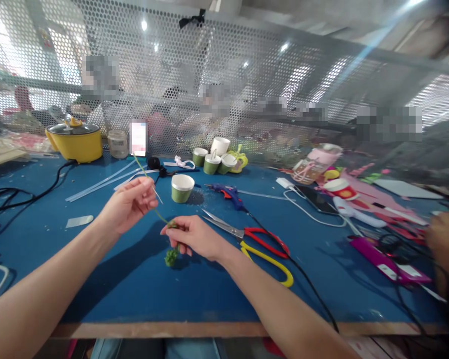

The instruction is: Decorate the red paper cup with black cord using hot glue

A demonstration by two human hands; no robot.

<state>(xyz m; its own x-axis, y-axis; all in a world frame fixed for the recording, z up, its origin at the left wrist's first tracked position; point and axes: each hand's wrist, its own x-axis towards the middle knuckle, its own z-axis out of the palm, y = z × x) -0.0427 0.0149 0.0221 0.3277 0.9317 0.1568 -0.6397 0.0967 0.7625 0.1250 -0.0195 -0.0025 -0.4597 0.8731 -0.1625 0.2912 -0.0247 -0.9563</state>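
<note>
Left hand (130,202): thumb and fingertips pinched on the green strand (144,172), free end sticking up past them. Right hand (190,234): fingers closed on the same strand lower down, green tuft (171,258) hanging just below them, clear of the table (134,299). A thin pale sliver (157,193) shows just under the left fingers; can't tell if it's held or part of the strand.

Doing it well, my read: keep the right pinch close to the tuft so it can't twist; left only steers. Light, even tension on the span between the fingers, since the strand looks thin and likely kinks or slips. Don't crush the tuft. Watch the scissors (234,230): blades point toward the right fingers, lying just to their right.

Counts:
- strand 1, tuft 1
- scissors 1 pair
- glue gun (228,192) 1, beyond the right fingers
- near green cup (180,193) 1, straight ahead of the fingers
- farther green cups (211,164) 3, white cup (220,145) 1 with them
- yellow pot (78,147) 1, jar (118,144) 1, both beyond the left fingers
- purple power strip (374,254) 1, well right of the right fingers
- another person's hand (443,234) 1, far right, blurred, grip can't tell
- clear sticks (97,185): several, overlap, no firm count
</note>
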